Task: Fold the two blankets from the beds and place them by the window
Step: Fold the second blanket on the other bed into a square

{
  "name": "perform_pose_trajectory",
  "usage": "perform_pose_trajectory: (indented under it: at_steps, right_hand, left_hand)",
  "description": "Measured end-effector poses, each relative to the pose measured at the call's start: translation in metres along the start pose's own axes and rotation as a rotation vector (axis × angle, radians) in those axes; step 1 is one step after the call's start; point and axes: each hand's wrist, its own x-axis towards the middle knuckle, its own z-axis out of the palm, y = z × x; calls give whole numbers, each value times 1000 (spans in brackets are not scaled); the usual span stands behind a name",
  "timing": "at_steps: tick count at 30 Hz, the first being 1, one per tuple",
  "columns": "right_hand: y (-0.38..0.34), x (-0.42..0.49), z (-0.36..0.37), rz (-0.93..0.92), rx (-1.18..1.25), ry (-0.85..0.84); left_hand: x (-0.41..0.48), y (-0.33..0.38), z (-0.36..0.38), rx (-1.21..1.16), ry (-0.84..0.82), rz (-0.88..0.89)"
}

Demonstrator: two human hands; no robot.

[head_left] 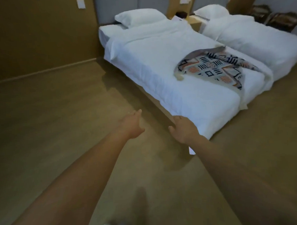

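Note:
A patterned blanket (215,67) with black, orange and cream shapes lies rumpled across the foot half of the nearer white bed (151,61). A second white bed (253,39) stands beyond it on the right, and I see no blanket on it. Both my arms reach forward over the floor. My left hand (132,124) hangs in the air with its fingers straight, holding nothing. My right hand (183,128) is spread open just in front of the near bed's bottom corner, also holding nothing. Both hands are well short of the blanket.
Brown floor (52,124) stretches left of the beds to a brown wall (41,40). A pillow (139,16) lies at each bed's head, and a small nightstand (194,21) stands between the beds. Dark wicker-like objects (282,21) sit at the far right.

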Motion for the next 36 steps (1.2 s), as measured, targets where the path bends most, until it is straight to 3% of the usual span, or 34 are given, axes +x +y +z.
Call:
perform_pose_trajectory:
  at_steps: [7,20,28,36]
  right_hand:
    - [83,94,-21,135,87,39]
    - [228,248,-73,405,163,19]
    - [331,372,-81,472,196,-52]
    - [378,491,-70,484,156,-131]
  left_hand:
    - [140,59,-17,52,-33,62]
    - [387,215,-26,262,-138,370]
    - [528,280,-11,426,-177,401]
    - [663,283,-3,374,-141,317]
